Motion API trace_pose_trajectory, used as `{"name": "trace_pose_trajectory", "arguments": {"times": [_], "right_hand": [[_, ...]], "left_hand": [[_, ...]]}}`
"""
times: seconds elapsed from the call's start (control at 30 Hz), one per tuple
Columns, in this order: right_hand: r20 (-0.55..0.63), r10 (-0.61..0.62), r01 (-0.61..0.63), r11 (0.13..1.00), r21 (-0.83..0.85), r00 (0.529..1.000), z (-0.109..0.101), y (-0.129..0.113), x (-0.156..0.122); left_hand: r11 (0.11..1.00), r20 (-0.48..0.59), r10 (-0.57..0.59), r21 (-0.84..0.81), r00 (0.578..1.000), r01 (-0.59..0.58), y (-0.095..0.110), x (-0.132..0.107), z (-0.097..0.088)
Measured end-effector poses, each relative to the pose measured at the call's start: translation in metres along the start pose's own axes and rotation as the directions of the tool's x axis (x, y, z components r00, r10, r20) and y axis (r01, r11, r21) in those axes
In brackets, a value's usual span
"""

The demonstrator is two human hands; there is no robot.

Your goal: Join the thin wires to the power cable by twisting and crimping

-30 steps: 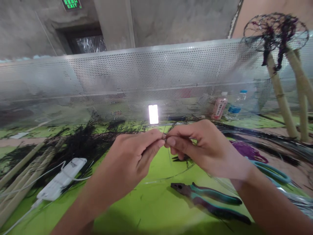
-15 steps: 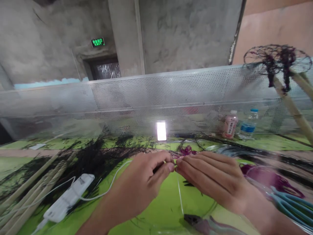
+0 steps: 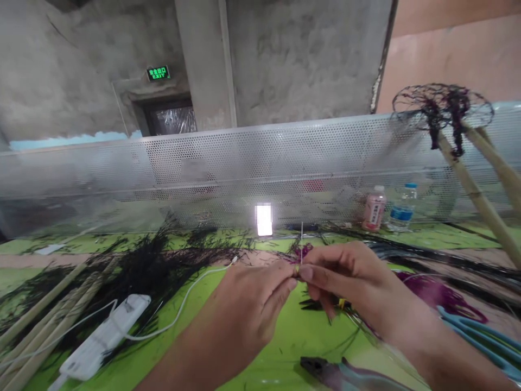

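Note:
My left hand (image 3: 248,307) is closed, thumb and forefinger pinched at a small greenish piece (image 3: 297,269) mostly hidden by fingertips. Against it, my right hand (image 3: 362,288) pinches with thumb and forefinger at the foot of a thin silvery wire (image 3: 302,241), which stands straight up. The two hands' fingertips meet over the green tabletop (image 3: 280,347). Below them lie pliers (image 3: 325,372) with dark jaws and pale blue handles. A dark pointed tool (image 3: 312,305) is partly covered by my right hand.
Bamboo poles (image 3: 52,315), black stringy netting (image 3: 158,266) and a white power strip (image 3: 108,336) lie at left. A lit screen (image 3: 264,220) stands behind. Two bottles (image 3: 374,209), wire coils (image 3: 391,250), purple cord (image 3: 439,296) and blue-handled scissors (image 3: 476,331) are at right.
The wire hung down from my fingertips and now points up. My right hand has gone from flat, extended fingers to a pinch. The whole view has shifted slightly.

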State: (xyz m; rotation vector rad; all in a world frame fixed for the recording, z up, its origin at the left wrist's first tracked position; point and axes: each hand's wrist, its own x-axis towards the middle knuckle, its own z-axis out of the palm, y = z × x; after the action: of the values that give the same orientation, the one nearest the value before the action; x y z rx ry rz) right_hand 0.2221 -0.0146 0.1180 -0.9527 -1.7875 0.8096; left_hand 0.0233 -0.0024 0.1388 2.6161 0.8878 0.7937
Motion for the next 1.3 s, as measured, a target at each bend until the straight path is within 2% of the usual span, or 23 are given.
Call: {"name": "trace_pose_trajectory", "arguments": {"times": [0.07,0.1,0.13,0.17,0.2,0.27,0.3,0.33,0.47,0.53,0.7,0.77,0.8,0.87,0.9,0.93,1.0,1.03,1.1,1.13,1.2,1.23,1.3], "right_hand": [[0.052,-0.016,0.015,0.999,0.029,0.999,-0.006,0.000,0.000],[0.008,-0.106,0.106,0.993,-0.055,0.994,-0.008,-0.001,-0.001],[-0.060,-0.252,0.236,0.952,-0.197,0.966,-0.008,-0.001,-0.001],[-0.120,-0.428,0.360,0.857,-0.370,0.896,-0.009,-0.002,-0.002],[-0.143,-0.588,0.439,0.723,-0.534,0.796,-0.009,-0.002,-0.002],[-0.077,-0.786,0.501,0.462,-0.732,0.613,-0.008,-0.003,-0.004],[-0.025,-0.826,0.515,0.375,-0.771,0.563,-0.008,-0.003,-0.005],[0.021,-0.838,0.527,0.324,-0.786,0.546,-0.008,-0.003,-0.005],[0.124,-0.849,0.556,0.219,-0.802,0.514,-0.008,0.000,-0.008],[0.158,-0.840,0.556,0.191,-0.809,0.518,-0.009,0.002,-0.009],[0.159,-0.813,0.537,0.211,-0.817,0.560,-0.006,0.001,-0.009],[0.126,-0.775,0.531,0.296,-0.794,0.619,-0.005,-0.001,-0.009],[0.089,-0.740,0.519,0.375,-0.768,0.666,-0.005,-0.002,-0.008],[0.020,-0.588,0.462,0.615,-0.639,0.809,-0.005,-0.005,-0.007],[0.028,-0.466,0.411,0.749,-0.520,0.884,-0.006,-0.006,-0.007],[0.077,-0.342,0.345,0.858,-0.380,0.937,-0.007,-0.007,-0.006],[0.204,-0.192,0.229,0.957,-0.178,0.960,-0.010,-0.007,-0.004],[0.216,-0.195,0.232,0.959,-0.165,0.957,-0.010,-0.006,-0.002],[0.095,-0.356,0.366,0.868,-0.336,0.930,-0.010,-0.002,0.000],[0.040,-0.483,0.442,0.761,-0.474,0.875,-0.008,0.001,0.001],[0.045,-0.699,0.526,0.493,-0.693,0.714,-0.005,0.008,0.002],[0.081,-0.764,0.543,0.375,-0.752,0.640,-0.003,0.011,0.002],[0.146,-0.826,0.565,0.232,-0.792,0.545,0.002,0.016,0.002]], "left_hand": [[1.000,0.011,-0.009,-0.002,1.000,0.009,0.001,-0.001,-0.001],[1.000,0.004,-0.026,-0.016,1.000,0.026,0.001,-0.002,-0.003],[0.998,-0.004,-0.049,-0.036,0.999,0.049,0.001,-0.003,-0.005],[0.996,-0.010,-0.074,-0.059,0.997,0.073,0.001,-0.004,-0.007],[0.992,-0.013,-0.096,-0.082,0.995,0.095,0.001,-0.005,-0.010],[0.986,-0.019,-0.129,-0.105,0.991,0.126,0.002,-0.006,-0.014],[0.986,-0.024,-0.133,-0.107,0.991,0.129,0.002,-0.007,-0.016],[0.987,-0.024,-0.129,-0.104,0.991,0.126,0.003,-0.007,-0.017],[0.996,-0.040,-0.079,-0.053,0.996,0.077,0.005,-0.011,-0.016],[0.999,-0.077,-0.050,0.003,0.996,0.050,0.006,-0.013,-0.014],[0.997,-0.104,0.023,0.078,0.994,-0.015,0.004,-0.011,-0.011],[0.997,-0.101,0.045,0.074,0.994,-0.038,0.003,-0.008,-0.009],[0.996,-0.105,0.054,0.073,0.993,-0.047,0.003,-0.008,-0.007],[0.994,-0.106,0.076,0.084,0.991,-0.067,0.002,-0.007,-0.004],[0.992,-0.103,0.088,0.095,0.991,-0.078,0.001,-0.007,-0.002],[0.990,-0.094,0.098,0.108,0.991,-0.087,0.000,-0.007,-0.001],[0.990,-0.070,0.085,0.120,0.994,-0.076,-0.001,-0.007,-0.002],[0.992,-0.067,0.061,0.113,0.996,-0.053,-0.001,-0.007,-0.003],[0.998,-0.074,-0.012,0.058,0.997,0.017,-0.002,-0.005,-0.008],[0.999,-0.068,-0.047,0.012,0.997,0.048,-0.003,-0.004,-0.011],[0.991,-0.033,-0.095,-0.100,0.995,0.091,-0.003,-0.002,-0.016],[0.982,-0.011,-0.110,-0.154,0.994,0.107,-0.002,-0.002,-0.018],[0.967,0.010,-0.127,-0.220,0.992,0.126,-0.002,-0.001,-0.019]]}}
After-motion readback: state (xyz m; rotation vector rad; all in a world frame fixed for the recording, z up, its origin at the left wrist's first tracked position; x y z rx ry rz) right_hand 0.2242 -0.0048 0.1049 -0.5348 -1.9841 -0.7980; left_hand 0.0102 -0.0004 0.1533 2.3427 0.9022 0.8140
